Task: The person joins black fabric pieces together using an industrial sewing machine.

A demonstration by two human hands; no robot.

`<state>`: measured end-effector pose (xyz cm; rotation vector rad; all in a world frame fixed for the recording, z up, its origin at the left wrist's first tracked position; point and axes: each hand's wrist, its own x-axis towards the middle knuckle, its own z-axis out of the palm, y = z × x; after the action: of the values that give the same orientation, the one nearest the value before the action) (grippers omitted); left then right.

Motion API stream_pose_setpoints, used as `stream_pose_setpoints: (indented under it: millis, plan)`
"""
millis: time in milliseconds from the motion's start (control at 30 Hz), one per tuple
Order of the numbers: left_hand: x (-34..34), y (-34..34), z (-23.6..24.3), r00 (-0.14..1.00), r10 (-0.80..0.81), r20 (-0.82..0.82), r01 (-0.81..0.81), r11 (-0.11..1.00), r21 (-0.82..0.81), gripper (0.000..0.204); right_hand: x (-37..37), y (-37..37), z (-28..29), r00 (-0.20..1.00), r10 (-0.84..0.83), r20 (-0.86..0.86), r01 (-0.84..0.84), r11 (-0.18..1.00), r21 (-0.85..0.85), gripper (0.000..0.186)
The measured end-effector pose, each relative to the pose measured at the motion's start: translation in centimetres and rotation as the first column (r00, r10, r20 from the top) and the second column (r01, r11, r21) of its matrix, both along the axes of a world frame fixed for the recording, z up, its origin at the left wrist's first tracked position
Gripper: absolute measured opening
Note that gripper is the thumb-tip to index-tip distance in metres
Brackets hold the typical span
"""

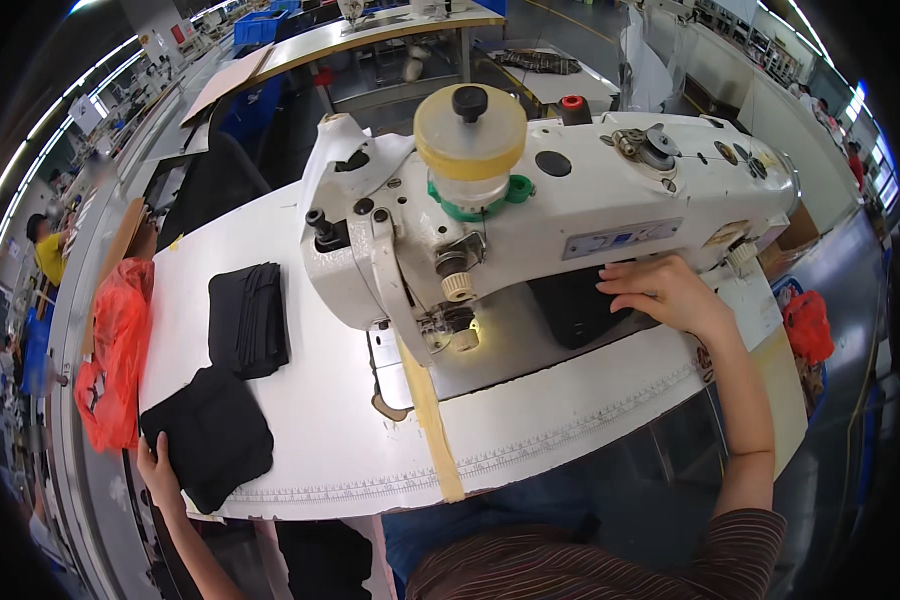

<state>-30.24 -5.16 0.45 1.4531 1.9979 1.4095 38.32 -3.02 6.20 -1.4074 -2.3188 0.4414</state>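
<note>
A white sewing machine [370, 270] stands on the white table. At the table's left front, my left hand [162, 470] grips the edge of a black fabric piece [210, 435], thumb on top and the other fingers partly hidden. Just behind that piece lies a neat stack of black fabric pieces [245, 318]. My right hand [670, 295] reaches under the machine's arm from the right. Its fingers are stretched out, the tips touching black fabric [575, 305] on the metal bed right of the lit needle area.
A yellow strip [428, 430] runs from the machine foot to the table's front edge, across a printed ruler. A red plastic bag [120, 360] lies along the left edge. Black fabric [325, 560] sits below the front edge. Another red bag [808, 325] is at the right.
</note>
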Motion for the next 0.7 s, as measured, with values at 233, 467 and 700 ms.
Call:
stream_pose_setpoints:
  millis: [233,467,700]
  plan:
    - [3.3,0.6,-1.4,0.945,0.078,-0.318,-0.014,0.980,0.200,0.021,0.3,-1.0,-0.4,0.989,-0.143,-0.024,0.142,0.989,-0.042,0.022]
    - [3.5,-1.0,-1.1,0.952,0.127,-0.279,-0.037,0.951,0.307,0.022,-1.4,-1.1,-1.4,0.978,-0.202,-0.045,0.206,0.972,0.117,0.018]
    - [3.2,-1.1,-1.2,0.968,0.116,-0.222,-0.057,0.965,0.255,0.022,-5.4,-2.9,-2.7,0.991,-0.068,0.113,-0.018,0.776,0.631,0.026]
